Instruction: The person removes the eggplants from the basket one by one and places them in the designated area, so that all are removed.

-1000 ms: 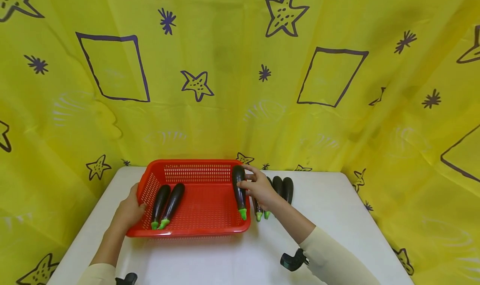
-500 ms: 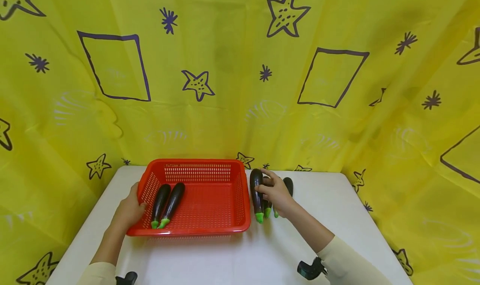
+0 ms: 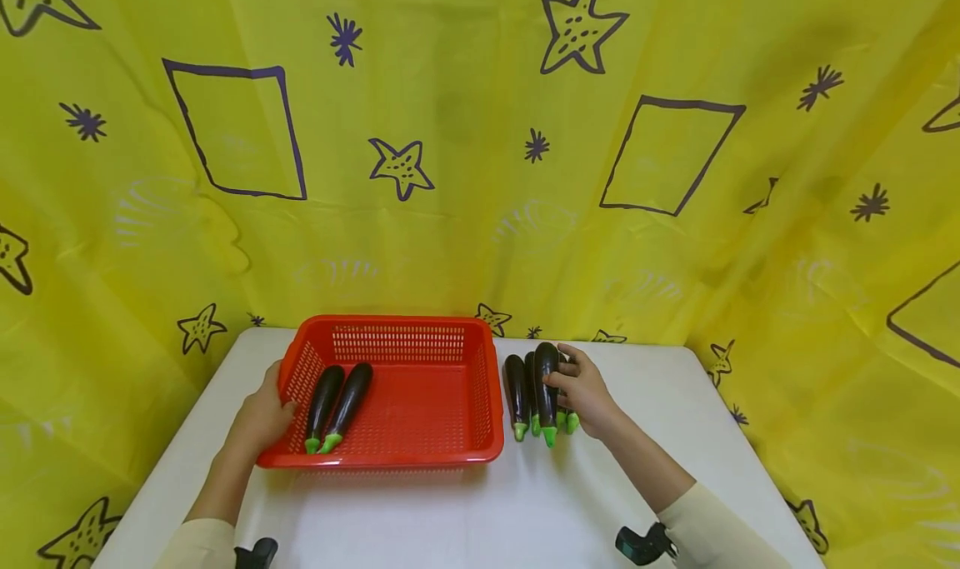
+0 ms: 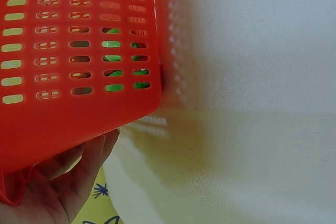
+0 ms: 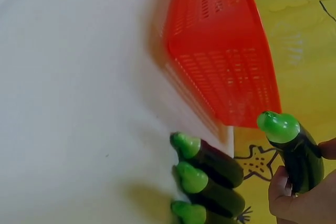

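Observation:
My left hand (image 3: 261, 415) grips the left side of a red plastic basket (image 3: 397, 461), with the thumb over its rim; the left wrist view shows its fingers (image 4: 86, 174) against the basket's outside. Inside the basket, at its left end, two dark eggplants (image 3: 348, 406) with green stem ends lie side by side. My right hand (image 3: 588, 394) pinches another eggplant (image 3: 547, 386) between thumb and fingers, right of the basket. That eggplant is raised over a row of several eggplants (image 3: 516, 390) on the table, partly hiding them. In the right wrist view the held eggplant's green end (image 5: 281, 127) faces the camera.
The white table (image 3: 405, 519) carries the basket and the eggplant row near its back edge. A yellow patterned curtain (image 3: 465, 252) hangs behind and at both sides. Dark devices (image 3: 645, 544) are strapped at both wrists.
My right hand has carried the eggplant rightward, from over the basket's right wall to above the row on the table. The left hand keeps its hold on the basket.

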`<state>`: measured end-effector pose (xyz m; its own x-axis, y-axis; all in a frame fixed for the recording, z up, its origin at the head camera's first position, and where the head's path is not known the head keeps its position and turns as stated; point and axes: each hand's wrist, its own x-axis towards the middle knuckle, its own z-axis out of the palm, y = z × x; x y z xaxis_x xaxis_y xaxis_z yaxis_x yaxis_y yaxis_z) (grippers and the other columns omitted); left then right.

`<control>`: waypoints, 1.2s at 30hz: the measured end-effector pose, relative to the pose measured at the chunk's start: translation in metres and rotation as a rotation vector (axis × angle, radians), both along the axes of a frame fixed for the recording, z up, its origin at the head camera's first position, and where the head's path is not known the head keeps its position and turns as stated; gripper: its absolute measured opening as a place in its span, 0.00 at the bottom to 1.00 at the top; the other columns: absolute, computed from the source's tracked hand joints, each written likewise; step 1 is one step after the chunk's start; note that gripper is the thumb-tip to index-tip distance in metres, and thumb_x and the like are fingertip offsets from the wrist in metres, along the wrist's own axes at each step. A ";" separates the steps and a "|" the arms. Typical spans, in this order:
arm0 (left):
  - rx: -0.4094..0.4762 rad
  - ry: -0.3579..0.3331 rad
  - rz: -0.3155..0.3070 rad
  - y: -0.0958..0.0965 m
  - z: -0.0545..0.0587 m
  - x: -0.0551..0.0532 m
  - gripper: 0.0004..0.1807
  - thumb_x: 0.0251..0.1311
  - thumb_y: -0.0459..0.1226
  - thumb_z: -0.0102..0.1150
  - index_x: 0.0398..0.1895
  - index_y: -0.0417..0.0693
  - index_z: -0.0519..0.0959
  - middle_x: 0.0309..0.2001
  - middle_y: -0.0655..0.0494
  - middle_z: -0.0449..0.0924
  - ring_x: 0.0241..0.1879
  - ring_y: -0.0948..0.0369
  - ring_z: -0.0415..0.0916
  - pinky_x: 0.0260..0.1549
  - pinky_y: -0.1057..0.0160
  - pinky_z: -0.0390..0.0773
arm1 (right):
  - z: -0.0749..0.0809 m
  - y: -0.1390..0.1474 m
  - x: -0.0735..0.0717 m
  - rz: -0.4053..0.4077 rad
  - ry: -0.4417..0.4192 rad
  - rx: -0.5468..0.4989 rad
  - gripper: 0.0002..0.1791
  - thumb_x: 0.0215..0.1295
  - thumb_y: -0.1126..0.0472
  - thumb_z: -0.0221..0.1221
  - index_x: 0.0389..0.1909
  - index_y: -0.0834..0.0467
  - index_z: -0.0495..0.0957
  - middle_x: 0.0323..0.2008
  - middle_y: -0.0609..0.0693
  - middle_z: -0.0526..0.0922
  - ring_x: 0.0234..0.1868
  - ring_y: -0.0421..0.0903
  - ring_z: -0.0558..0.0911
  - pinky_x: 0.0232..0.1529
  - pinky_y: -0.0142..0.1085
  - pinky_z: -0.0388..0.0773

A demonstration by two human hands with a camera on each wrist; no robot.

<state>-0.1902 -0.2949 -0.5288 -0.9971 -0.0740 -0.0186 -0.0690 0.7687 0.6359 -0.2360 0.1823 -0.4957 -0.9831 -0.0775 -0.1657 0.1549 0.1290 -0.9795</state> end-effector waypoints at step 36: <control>0.010 -0.010 0.001 0.002 0.004 0.002 0.39 0.67 0.27 0.53 0.76 0.26 0.46 0.51 0.17 0.73 0.38 0.36 0.80 0.38 0.37 0.81 | -0.043 0.087 -0.037 -0.229 -0.040 0.129 0.43 0.72 0.69 0.54 0.82 0.70 0.44 0.67 0.75 0.64 0.45 0.47 0.80 0.39 0.28 0.79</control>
